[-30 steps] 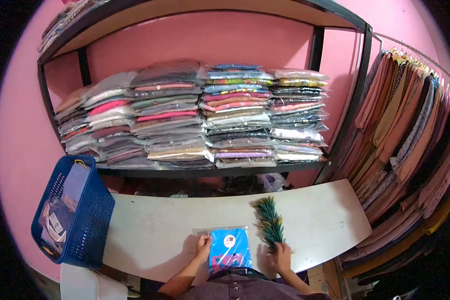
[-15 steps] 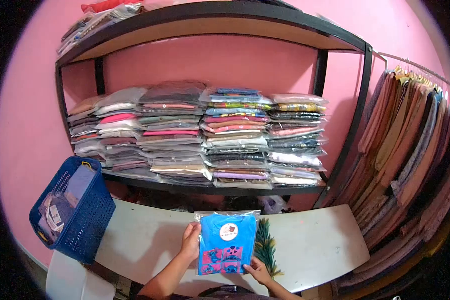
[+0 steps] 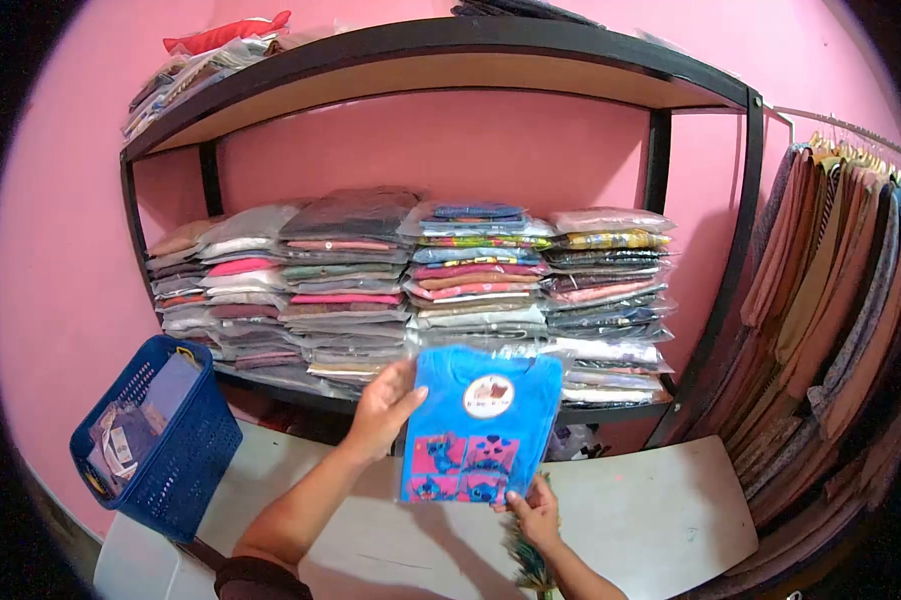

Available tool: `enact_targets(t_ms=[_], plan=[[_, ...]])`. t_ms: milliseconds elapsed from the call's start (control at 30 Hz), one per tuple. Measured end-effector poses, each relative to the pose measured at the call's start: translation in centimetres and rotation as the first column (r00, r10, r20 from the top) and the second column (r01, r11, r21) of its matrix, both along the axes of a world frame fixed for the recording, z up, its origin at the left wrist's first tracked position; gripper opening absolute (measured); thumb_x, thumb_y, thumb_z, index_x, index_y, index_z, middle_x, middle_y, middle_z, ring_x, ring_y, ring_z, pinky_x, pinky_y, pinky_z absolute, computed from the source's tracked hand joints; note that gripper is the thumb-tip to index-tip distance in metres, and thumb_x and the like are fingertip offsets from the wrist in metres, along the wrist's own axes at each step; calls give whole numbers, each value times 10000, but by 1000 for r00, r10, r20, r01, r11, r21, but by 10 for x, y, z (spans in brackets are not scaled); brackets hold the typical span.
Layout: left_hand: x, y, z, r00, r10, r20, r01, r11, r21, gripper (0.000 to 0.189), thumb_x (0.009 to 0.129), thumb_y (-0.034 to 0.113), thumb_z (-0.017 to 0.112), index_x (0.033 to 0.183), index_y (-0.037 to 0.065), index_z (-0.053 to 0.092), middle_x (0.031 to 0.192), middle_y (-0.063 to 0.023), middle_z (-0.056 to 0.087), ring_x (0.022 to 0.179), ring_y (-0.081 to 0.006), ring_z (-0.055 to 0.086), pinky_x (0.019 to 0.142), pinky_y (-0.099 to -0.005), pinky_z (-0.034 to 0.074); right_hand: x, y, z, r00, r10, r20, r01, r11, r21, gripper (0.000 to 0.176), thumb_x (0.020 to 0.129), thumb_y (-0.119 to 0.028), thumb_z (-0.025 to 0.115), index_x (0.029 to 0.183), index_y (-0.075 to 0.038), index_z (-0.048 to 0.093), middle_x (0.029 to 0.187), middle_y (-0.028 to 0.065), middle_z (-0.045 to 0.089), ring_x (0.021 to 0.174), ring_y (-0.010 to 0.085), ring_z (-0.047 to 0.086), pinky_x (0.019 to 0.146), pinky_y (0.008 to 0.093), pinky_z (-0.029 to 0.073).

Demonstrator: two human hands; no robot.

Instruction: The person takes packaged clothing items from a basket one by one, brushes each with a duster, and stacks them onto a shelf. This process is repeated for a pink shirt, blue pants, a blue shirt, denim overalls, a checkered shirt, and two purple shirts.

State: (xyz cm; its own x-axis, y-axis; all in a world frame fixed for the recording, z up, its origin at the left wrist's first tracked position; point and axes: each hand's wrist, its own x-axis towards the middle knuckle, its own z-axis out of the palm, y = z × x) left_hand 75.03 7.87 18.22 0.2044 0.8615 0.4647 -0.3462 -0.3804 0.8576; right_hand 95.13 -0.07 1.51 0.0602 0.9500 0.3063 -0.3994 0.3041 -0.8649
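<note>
A blue folded shirt (image 3: 481, 420) in a clear plastic bag, with a round white sticker and pink cartoon squares, is held up above the white table (image 3: 371, 550). My left hand (image 3: 386, 408) pinches its left edge, thumb on the front. At its lower right corner my right hand (image 3: 536, 512) grips the bag between thumb and fingers. Behind the shirt stand stacks of bagged folded clothes (image 3: 351, 270) on the shelf. A green tinsel-like sprig (image 3: 526, 560) lies on the table, partly covered by my right hand and forearm.
A blue plastic basket (image 3: 186, 450) holding folded clothes and tags stands at the left, beside a white chair (image 3: 136, 560). The black-framed shelf (image 3: 431, 55) spans the back. Garments on hangers (image 3: 821, 290) hang at the right. More bagged items (image 3: 206, 70) lie on the top shelf.
Both hands have raised the bagged shirt away from the table and toward the shelf stacks, and it now tilts slightly. The view has shifted upward a little.
</note>
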Motion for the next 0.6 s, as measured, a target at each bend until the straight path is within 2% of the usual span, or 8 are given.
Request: enact_targets(t_ms=[133,200,233,300,333,367,467,600], plan=[[-1,69,50,987,69,-147,-35,974,223,386,765,19,581,1113,6,417,990,-61,548,908,-124,525,815,-266,422,10,50,62,991,-133,4,130,971,202,476,799,26,496,1211,7,259,1045,155,501,806,201,572,641,331,524],[2,104,84,980,162,-118,-120,947,299,434,746,14,605,1129,6,400,951,-67,561,860,-116,541,754,-260,450,21,87,84,964,-265,24,237,898,371,665,789,47,487,1300,-93,86,1043,168,496,779,188,566,596,289,512],[6,118,105,971,207,-122,-163,939,302,465,741,15,613,1144,5,380,941,-78,565,848,-118,543,739,-267,456,19,85,126,978,-208,-8,197,914,354,681,792,40,490,1310,-127,81,1009,161,520,795,172,558,594,277,506],[15,150,148,939,318,-129,-266,912,313,541,737,32,626,1185,3,326,957,-117,557,853,-137,544,735,-288,463,20,115,173,941,-337,-28,318,855,410,628,807,-38,520,1303,-124,145,905,138,561,710,148,550,548,260,476],[19,169,168,914,383,-132,-326,889,321,586,738,48,633,1211,3,291,983,-145,545,869,-154,542,745,-304,463,26,137,192,936,-351,-3,303,804,512,508,814,-50,514,1257,-87,267,925,123,561,745,144,550,553,249,474],[20,188,185,920,375,-117,-322,890,323,586,738,48,633,1211,3,291,983,-145,545,869,-154,542,745,-304,463,29,157,213,894,-446,39,352,755,553,366,825,-55,498,1171,-49,381,935,107,562,766,132,549,575,232,470],[20,256,211,984,166,65,-175,971,163,745,754,178,644,1290,2,157,1155,-253,408,1005,-272,487,816,-356,436,23,208,279,939,-328,-107,336,799,498,207,834,-56,493,1027,20,491,947,78,521,750,113,534,614,223,502],[2,263,187,937,282,-208,-235,946,225,726,803,413,523,1294,0,184,1235,-266,331,1099,-320,417,913,-384,347,30,273,310,951,-308,-23,299,899,319,206,823,-81,521,1002,21,509,875,74,547,699,137,568,619,207,500]])
